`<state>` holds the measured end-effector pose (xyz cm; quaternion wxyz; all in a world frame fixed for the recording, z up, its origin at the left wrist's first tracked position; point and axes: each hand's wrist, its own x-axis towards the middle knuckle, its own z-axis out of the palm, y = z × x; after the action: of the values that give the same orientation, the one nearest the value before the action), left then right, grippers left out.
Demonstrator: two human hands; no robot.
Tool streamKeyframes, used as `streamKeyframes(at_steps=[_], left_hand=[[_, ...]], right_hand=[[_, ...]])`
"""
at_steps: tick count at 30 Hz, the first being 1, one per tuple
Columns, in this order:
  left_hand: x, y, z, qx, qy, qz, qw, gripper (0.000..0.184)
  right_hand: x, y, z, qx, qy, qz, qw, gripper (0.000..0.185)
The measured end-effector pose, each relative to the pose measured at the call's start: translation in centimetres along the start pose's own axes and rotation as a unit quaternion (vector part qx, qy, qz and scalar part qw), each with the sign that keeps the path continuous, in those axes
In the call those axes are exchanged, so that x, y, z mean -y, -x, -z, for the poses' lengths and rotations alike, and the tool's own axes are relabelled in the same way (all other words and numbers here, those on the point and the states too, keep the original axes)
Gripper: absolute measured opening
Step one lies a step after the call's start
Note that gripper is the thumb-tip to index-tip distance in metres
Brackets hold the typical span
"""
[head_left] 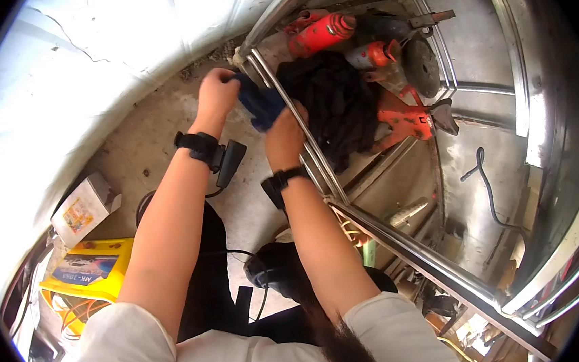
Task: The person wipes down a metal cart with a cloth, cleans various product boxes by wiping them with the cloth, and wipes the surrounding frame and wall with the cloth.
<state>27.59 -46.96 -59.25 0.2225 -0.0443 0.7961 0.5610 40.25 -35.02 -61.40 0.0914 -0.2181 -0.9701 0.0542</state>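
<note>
A dark blue cloth [254, 101] is stretched between my two hands, in front of the shiny metal rack. My left hand [217, 97] pinches its upper left end. Closed around the lower right end is my right hand [287, 137], right beside the rack's tubes [292, 106]; some of its fingers are hidden. Just beyond the tubes lies a heap of black fabric [331, 103]. Both wrists carry black straps, and a dark device hangs by the left one.
Behind the fabric are red bottle jacks [322, 35], a red jack stand [407, 118] and a dark round disc [421, 67]. A bent black rod [487, 186] lies to the right. On the left stand a yellow machine [95, 264] and a white box [84, 212].
</note>
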Motion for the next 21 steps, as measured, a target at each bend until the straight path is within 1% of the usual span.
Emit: streamKeyframes(at_steps=[1, 2, 3, 5, 8, 10, 11, 13, 14, 16, 17, 19, 20, 21], left_hand=[[-0.2, 0.5, -0.2, 0.032, -0.114, -0.049, 0.992, 0.029], [-0.2, 1.3, -1.0, 0.062, -0.189, -0.107, 0.974, 0.028], [0.3, 1.5, -1.8, 0.135, -0.239, -0.107, 0.956, 0.027], [1.6, 2.3, -3.4, 0.281, -0.333, -0.104, 0.894, 0.026], [0.5, 3.9, -4.6, 0.427, -0.368, -0.065, 0.823, 0.026], [-0.4, 4.7, -5.0, 0.417, -0.352, -0.082, 0.834, 0.02], [-0.7, 5.1, -5.1, 0.412, -0.343, -0.09, 0.839, 0.018], [-0.1, 4.6, -5.6, 0.337, -0.347, -0.092, 0.87, 0.018], [0.2, 4.2, -5.7, 0.297, -0.352, -0.094, 0.883, 0.019], [-0.5, 4.1, -5.1, 0.243, -0.314, -0.104, 0.912, 0.018], [-1.0, 4.4, -4.8, 0.216, -0.296, -0.107, 0.924, 0.017], [-2.1, 4.8, -4.2, 0.207, -0.312, -0.097, 0.922, 0.017], [-2.6, 4.9, -4.1, 0.2, -0.32, -0.092, 0.921, 0.017], [-2.9, 4.9, -3.9, 0.173, -0.311, -0.1, 0.929, 0.017]], right_hand=[[-1.4, 1.5, 0.5, 0.017, -0.001, -0.011, 1.0, 0.025], [-2.7, 2.9, 1.7, 0.029, -0.005, -0.022, 0.999, 0.026], [-3.9, 4.4, 2.8, 0.04, -0.009, -0.032, 0.999, 0.028], [-6.3, 7.6, 4.5, 0.061, 0.01, -0.073, 0.995, 0.034], [-8.7, 11.3, 6.2, 0.097, 0.049, -0.105, 0.989, 0.044], [-8.9, 11.6, 6.7, 0.115, 0.061, -0.102, 0.986, 0.054], [-8.7, 11.6, 6.5, 0.095, 0.061, -0.11, 0.987, 0.055], [-7.4, 11.1, 6.0, 0.055, 0.058, -0.13, 0.988, 0.055], [-6.9, 10.6, 5.6, 0.054, 0.08, -0.124, 0.988, 0.055], [-5.7, 9.4, 4.5, 0.056, 0.121, -0.113, 0.985, 0.054], [-5.1, 8.4, 3.8, 0.04, 0.121, -0.084, 0.988, 0.058], [-3.4, 5.2, 2.2, 0.003, 0.117, -0.025, 0.993, 0.066], [-2.1, 3.4, 1.7, -0.008, 0.07, -0.013, 0.997, 0.056], [-0.7, 1.4, 1.3, -0.019, 0.022, -0.001, 1.0, 0.049]])
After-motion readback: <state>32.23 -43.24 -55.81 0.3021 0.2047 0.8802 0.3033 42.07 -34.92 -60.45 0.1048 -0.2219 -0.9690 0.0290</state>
